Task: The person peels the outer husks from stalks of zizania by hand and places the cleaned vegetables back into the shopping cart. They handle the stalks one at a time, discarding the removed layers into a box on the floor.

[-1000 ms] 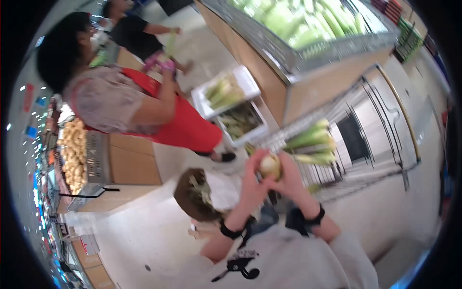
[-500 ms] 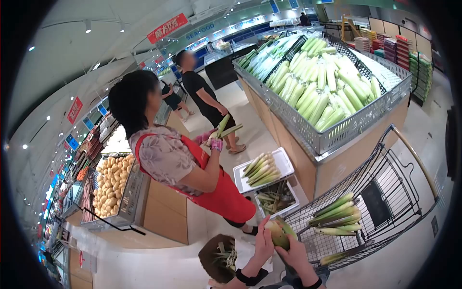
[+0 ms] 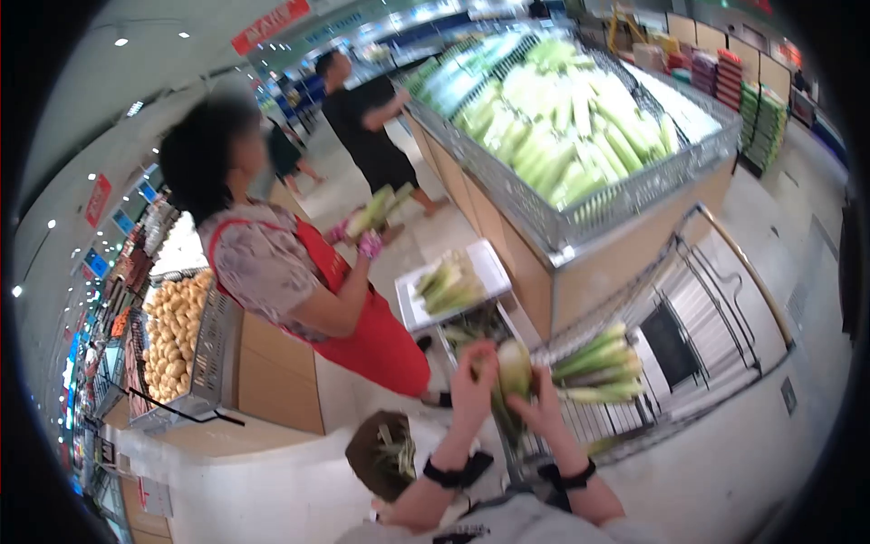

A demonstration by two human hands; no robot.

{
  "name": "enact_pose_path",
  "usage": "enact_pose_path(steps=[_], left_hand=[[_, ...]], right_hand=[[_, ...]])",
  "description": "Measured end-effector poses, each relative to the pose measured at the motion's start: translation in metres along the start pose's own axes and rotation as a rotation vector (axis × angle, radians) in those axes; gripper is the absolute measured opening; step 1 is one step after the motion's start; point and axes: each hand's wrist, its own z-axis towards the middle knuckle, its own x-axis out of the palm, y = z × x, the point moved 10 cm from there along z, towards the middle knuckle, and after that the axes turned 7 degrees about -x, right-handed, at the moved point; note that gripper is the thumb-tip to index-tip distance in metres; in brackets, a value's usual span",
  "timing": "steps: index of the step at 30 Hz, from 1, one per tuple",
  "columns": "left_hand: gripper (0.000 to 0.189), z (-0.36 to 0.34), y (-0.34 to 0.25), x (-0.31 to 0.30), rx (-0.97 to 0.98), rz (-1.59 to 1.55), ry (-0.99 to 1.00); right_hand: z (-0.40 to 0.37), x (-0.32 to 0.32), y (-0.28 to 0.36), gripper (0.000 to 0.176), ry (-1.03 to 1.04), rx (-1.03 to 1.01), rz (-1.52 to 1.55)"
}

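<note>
In front of me is a pale green water bamboo shoot (image 3: 515, 367), its thick rounded end up and its darker green part running down between my wrists. My left hand (image 3: 476, 385) is closed at its left side, fingers curled against it or its husk; the exact contact is blurred. Around the shoot's lower right side, my right hand (image 3: 541, 408) grips with the thumb across the front. More such shoots (image 3: 598, 367) lie in a pile in the shopping cart (image 3: 716, 299), just right of my hands.
A white tray (image 3: 489, 263) holds shoots, with a crate of darker stalks below. A brown bag (image 3: 362, 453) of leaf scraps stands on the floor. A co-worker in a red apron (image 3: 376, 349) holds stalks at left. Behind is a large vegetable bin (image 3: 625, 222); potatoes (image 3: 172, 322) are left.
My view has shifted, so the surroundings sit further left and up. The shoot now stands more upright, and my left hand has moved to its side. The person in black has reached toward the bin.
</note>
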Motion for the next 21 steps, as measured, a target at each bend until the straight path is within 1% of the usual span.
enact_pose_path(steps=[1, 2, 3, 4, 5, 6, 7, 8, 10, 11, 12, 14, 15, 17, 18, 20, 21], left_hand=[[0.016, 0.0, -0.014, 0.002, -0.019, -0.015, -0.01], [0.015, 0.0, -0.023, 0.002, -0.028, -0.03, -0.021], [0.018, 0.002, -0.029, 0.004, 0.045, 0.012, 0.011], [0.021, 0.002, -0.035, 0.006, 0.127, 0.054, 0.043], [0.021, 0.003, -0.035, 0.004, 0.111, 0.05, 0.048], [0.024, 0.004, -0.035, 0.009, 0.081, 0.011, 0.119], [0.027, 0.006, -0.037, 0.012, 0.053, -0.027, 0.189], [0.027, 0.008, -0.04, 0.008, 0.044, -0.03, 0.187], [0.031, 0.002, -0.021, 0.025, -0.257, -0.176, 0.452], [0.032, -0.002, -0.02, 0.028, -0.253, -0.192, 0.515], [0.032, -0.001, -0.016, 0.024, -0.254, -0.193, 0.511], [0.032, -0.008, -0.003, 0.026, -0.353, -0.215, 0.617], [0.032, -0.012, -0.001, 0.026, -0.357, -0.216, 0.616], [0.033, -0.013, -0.016, 0.022, -0.131, -0.219, 0.516], [0.033, -0.017, -0.02, 0.023, -0.132, -0.22, 0.516], [0.041, -0.026, -0.052, 0.02, 0.105, 0.097, 0.45], [0.041, -0.029, -0.053, 0.02, 0.099, 0.095, 0.451]], right_hand=[[0.005, -0.005, 0.016, 0.058, -0.049, -0.068, -0.129], [0.01, -0.008, 0.035, 0.056, -0.071, -0.148, -0.163], [0.014, -0.008, 0.042, 0.061, -0.068, -0.169, -0.128], [0.015, -0.009, 0.047, 0.061, -0.073, -0.146, -0.136], [0.017, -0.006, 0.055, 0.064, -0.047, -0.141, -0.141], [0.02, -0.003, 0.06, 0.067, -0.019, -0.144, -0.144], [0.022, -0.004, 0.056, 0.068, -0.039, -0.136, -0.132], [0.023, -0.006, 0.057, 0.068, -0.036, -0.127, -0.135], [0.025, 0.001, 0.064, 0.061, 0.054, -0.154, -0.247], [0.025, 0.005, 0.07, 0.06, 0.103, -0.172, -0.223], [0.024, 0.005, 0.068, 0.06, 0.107, -0.171, -0.222], [0.021, 0.014, 0.055, 0.064, 0.2, -0.131, -0.144], [0.018, 0.015, 0.052, 0.064, 0.201, -0.127, -0.144], [0.014, 0.017, 0.041, 0.07, 0.212, -0.043, -0.064], [0.015, 0.018, 0.042, 0.07, 0.212, -0.041, -0.065], [0.016, 0.021, 0.057, 0.074, 0.195, -0.152, -0.056], [0.015, 0.021, 0.058, 0.074, 0.195, -0.146, -0.056]])
